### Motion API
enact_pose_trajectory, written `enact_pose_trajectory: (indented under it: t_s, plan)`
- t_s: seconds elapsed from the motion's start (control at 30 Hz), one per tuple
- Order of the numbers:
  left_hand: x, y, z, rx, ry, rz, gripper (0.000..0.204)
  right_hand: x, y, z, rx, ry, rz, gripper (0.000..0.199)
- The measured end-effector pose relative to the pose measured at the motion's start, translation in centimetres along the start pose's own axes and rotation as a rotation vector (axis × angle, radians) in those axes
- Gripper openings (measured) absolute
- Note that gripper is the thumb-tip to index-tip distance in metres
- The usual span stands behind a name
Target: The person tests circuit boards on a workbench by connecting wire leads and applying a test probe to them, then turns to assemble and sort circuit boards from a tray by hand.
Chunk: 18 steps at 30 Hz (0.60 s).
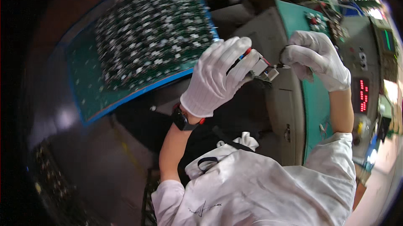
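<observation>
1. White coat sleeves (pixel 268 192), two of them, are filling the lower edge nearest the camera, and both forearms are rising out of them bare up to the gloves.
2. One left hand (pixel 218 75) in a white glove is closing around a small grey and white component (pixel 264 68) with red and blue wires showing between the fingers; a dark wristwatch (pixel 181 119) is sitting on that wrist.
3. One right hand (pixel 317 58), also gloved in white, is pinching a thin dark lead (pixel 282 64) that is touching the component's right end, just beside the left fingertips.
4. Up and left of the left hand, one blue-rimmed tray (pixel 138 49) is lying packed with small circuit parts, too blurred and too many to count.
5. Beneath and behind the right hand, a green-topped workbench (pixel 312 100) is running away, with one red digit display (pixel 363 96) glowing to that hand's lower right.
6. Both wrists are bending inward, the hands meeting over the bench edge.
</observation>
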<state>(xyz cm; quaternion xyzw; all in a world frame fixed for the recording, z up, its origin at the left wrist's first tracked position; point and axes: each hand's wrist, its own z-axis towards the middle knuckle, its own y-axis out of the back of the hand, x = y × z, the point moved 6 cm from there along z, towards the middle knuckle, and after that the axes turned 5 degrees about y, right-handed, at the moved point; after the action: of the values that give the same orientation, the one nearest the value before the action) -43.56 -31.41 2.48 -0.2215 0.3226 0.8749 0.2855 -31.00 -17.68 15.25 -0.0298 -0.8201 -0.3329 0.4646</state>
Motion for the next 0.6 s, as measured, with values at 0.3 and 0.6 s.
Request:
enact_pose_trajectory:
  t_s: [0.3, 0.6]
  plan:
    - [11.0, 13.2, -14.1, -0.307, 0.752, 0.011, 0.032, 11.7, -22.7, 13.4, 0.647, 0.714, -0.334, 0.033]
    - [23.4, 22.9, -28.8, -0.463, 1.276, -0.019, 0.047, 10.2, -43.3, 25.7, 0.792, 0.926, -0.448, 0.03]
